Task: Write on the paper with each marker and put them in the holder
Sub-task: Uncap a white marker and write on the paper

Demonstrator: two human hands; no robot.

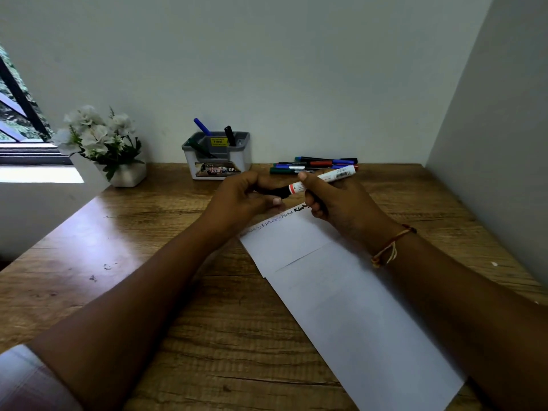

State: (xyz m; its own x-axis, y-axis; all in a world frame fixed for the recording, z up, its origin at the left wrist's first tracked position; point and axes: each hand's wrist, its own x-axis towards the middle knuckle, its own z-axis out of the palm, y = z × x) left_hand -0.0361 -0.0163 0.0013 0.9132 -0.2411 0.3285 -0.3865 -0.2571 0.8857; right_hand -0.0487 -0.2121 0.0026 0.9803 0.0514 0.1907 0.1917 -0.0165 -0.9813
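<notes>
I'm looking down at both hands meeting over the far end of the paper point(341, 292), close together, each clamped on one end of the same pen. The right hand point(335, 200) is gripping the white marker point(332, 176) round its barrel, thumb lying along the top and fingers curled underneath, with the barcoded tail sticking out up and to the right. The left hand point(243, 194) is curling round the black cap point(280, 191), thumb pointing in towards the right hand. The cap is meeting the barrel at a red band, and I'm not able to tell whether it is pushed fully home. The marker is hovering just above the sheet, over a line of handwriting point(275, 221) running along the paper's far edge.

At the back, against the wall, the grey and white holder point(218, 164) is standing on the wooden table point(118, 232) and carrying a blue marker point(202, 126), a black marker point(229, 135) and a green marker point(198, 146) that is leaning low to the left. Just right of it, the loose markers point(314, 165) are lying in a bunch on the table, right behind the held pen. A white pot of white flowers point(127, 173) is sitting well left of the holder, and a thread bracelet point(391, 246) is circling the right wrist
</notes>
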